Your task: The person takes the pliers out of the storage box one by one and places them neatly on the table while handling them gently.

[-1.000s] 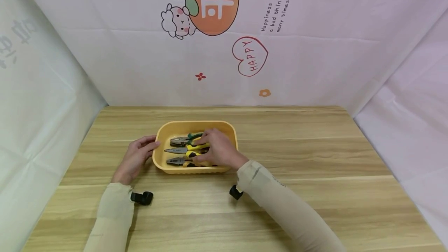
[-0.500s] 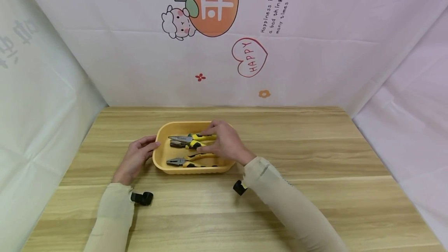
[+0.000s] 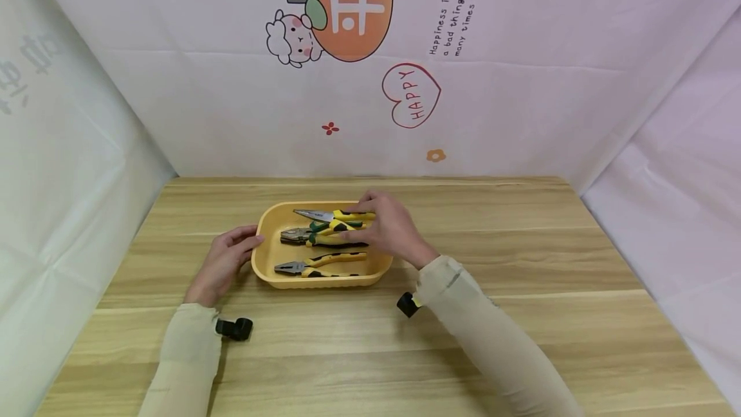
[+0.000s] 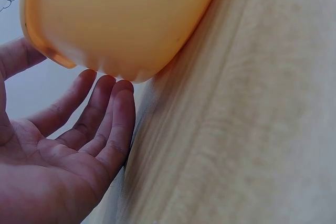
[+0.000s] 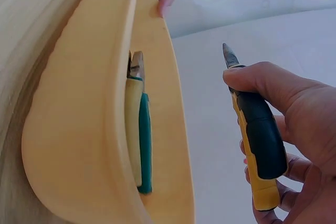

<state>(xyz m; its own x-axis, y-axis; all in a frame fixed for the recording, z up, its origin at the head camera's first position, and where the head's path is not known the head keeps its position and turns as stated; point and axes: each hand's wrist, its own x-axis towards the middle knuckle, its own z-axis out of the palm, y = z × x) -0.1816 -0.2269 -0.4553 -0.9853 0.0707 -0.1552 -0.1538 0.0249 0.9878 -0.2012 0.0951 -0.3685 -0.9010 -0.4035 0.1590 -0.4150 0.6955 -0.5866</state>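
Observation:
Long-nose pliers point(image 3: 317, 215) with yellow and black handles are held in my right hand point(image 3: 395, 224), above the box's far right part. In the right wrist view the thumb presses on the dark side of the pliers' handle point(image 5: 265, 140), with fingers behind it. My left hand point(image 3: 224, 259) grips the left end of a yellow plastic box point(image 3: 324, 282), thumb over the rim and fingertips against the outer wall. Inside lie pliers point(image 3: 296, 235) with green and yellow handles, close to others partly hidden beneath. Nearer the front wall are combination pliers point(image 3: 295, 268) with yellow and black handles.
The box stands on a wooden table point(image 3: 492, 288). White cloth point(image 3: 231, 121) printed with cartoons and lettering hangs behind and at both sides. A small black camera point(image 3: 234, 328) is worn on the left wrist, another point(image 3: 408, 304) on the right.
My right hand has lifted the long-nose pliers from among the others and moved them away from me and to the right. The left hand and the box have stayed in place.

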